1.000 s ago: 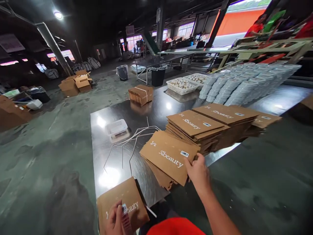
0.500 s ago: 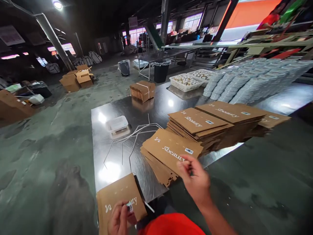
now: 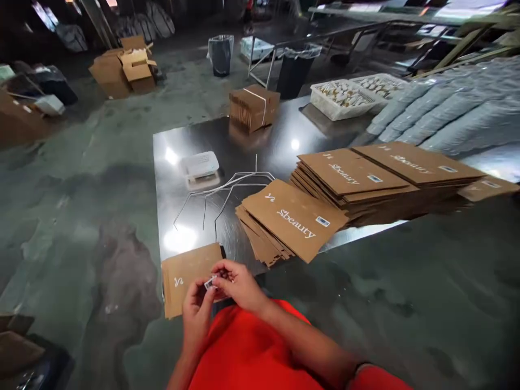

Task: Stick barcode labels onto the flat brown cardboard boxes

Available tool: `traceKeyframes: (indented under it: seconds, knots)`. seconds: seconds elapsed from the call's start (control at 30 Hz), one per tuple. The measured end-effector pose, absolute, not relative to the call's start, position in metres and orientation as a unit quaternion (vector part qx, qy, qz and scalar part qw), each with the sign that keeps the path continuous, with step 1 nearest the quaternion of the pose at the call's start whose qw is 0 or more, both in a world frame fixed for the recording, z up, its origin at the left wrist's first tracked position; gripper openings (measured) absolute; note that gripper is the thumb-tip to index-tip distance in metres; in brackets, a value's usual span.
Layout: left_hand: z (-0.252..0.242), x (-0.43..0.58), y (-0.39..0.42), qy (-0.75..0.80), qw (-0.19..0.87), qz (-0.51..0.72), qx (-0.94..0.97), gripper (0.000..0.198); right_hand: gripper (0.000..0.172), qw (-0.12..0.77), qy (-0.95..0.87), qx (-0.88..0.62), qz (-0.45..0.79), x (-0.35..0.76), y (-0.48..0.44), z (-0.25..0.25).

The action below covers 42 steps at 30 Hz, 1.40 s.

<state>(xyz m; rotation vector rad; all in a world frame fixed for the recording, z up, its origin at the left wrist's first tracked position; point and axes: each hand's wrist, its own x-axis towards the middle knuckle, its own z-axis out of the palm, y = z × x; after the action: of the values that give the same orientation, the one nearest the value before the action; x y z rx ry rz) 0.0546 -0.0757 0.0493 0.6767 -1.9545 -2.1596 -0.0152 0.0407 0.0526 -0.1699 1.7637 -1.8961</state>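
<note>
The scene is a big factory hall with a wet-looking grey-green concrete floor, cardboard boxes heaped at upper left and two lined bins, the nearer one black, at top centre. A shiny steel desk runs across the middle of the frame. At its upper right sit white plastic baskets of small pale items, beside long rows of stacked pale dishes. Two large stacks of flat printed cardboard lie right of centre, with a lower, looser stack just in front of them, and a strapped cardboard bundle stands further back at top centre. Left of the stacks are a white plastic box and some thin bent wires. At lower left, one flat cardboard sheet lies at the desk's near edge, sticking out past it. Just over that sheet, above a red shirt, the left hand and right hand are close together, their fingers clenched in a pinch on a tiny barcode sticker.
</note>
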Motion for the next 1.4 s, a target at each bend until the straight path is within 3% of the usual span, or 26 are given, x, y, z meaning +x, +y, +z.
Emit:
traceKeyframes:
  seconds: [0.2,0.4,0.53,0.77,1.03,1.4]
  knots:
    - [0.041,0.055,-0.074,-0.644,0.068,-0.717,0.256,0.033,0.028,0.299,0.624,-0.025,-0.722,-0.006,0.030,0.030]
    - [0.007,0.064,-0.079,-0.671,0.044,-0.669,0.315,0.044,0.020,0.229,0.702,-0.038,-0.674,-0.014,0.023,0.004]
    - [-0.021,0.065,-0.091,-0.625,0.021,-0.685,0.375,0.048,0.014,0.152,0.807,0.023,-0.570,-0.044,0.016,-0.045]
    - [-0.080,0.058,-0.116,-0.523,-0.041,-0.737,0.426,0.055,0.012,0.160,0.859,0.079,-0.480,-0.066,0.000,-0.118]
    - [-0.090,0.056,-0.113,-0.486,-0.049,-0.761,0.427,0.046,0.010,0.173,0.887,0.070,-0.422,-0.063,-0.003,-0.127]
    - [-0.095,0.056,-0.115,-0.495,-0.059,-0.750,0.435,0.048,0.012,0.178,0.916,0.061,-0.354,-0.057,-0.008,-0.112]
